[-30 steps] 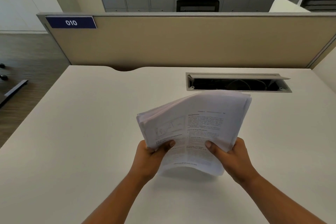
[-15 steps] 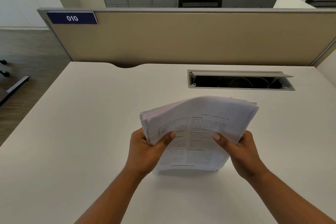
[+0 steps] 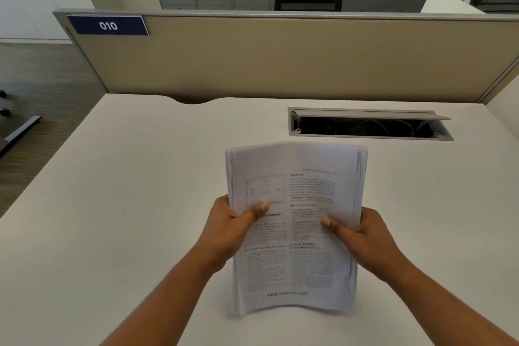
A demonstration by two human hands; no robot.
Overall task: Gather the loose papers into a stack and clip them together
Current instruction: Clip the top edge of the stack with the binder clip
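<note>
You're holding the stack of papers (image 3: 295,233) upright in front of you, printed page facing you, near the middle of the tabletop (image 3: 112,205). Your left hand (image 3: 224,227) is gripping the stack's edge at 9 o'clock, thumb lying across the front page. Your right hand (image 3: 365,236) is gripping the edge at 3 o'clock the same way. The sheets are bowing a little and the bottom edge is curving down at 6 o'clock. Whether it's touching the tabletop or hanging just above it, I can't tell.

By my reading, the gathering is done: no loose sheet is showing anywhere on the tabletop. The squaring looks like it's under way, since the page edges along the 3 o'clock side are fanning slightly and aren't lining up yet.

The clipping isn't started. No clip is showing on the stack, in your hands or on the tabletop. The open cable hatch (image 3: 365,126) is sitting at 1 o'clock from the stack, well apart. So you're looking at tapping the edges flush, then finding a clip.
</note>
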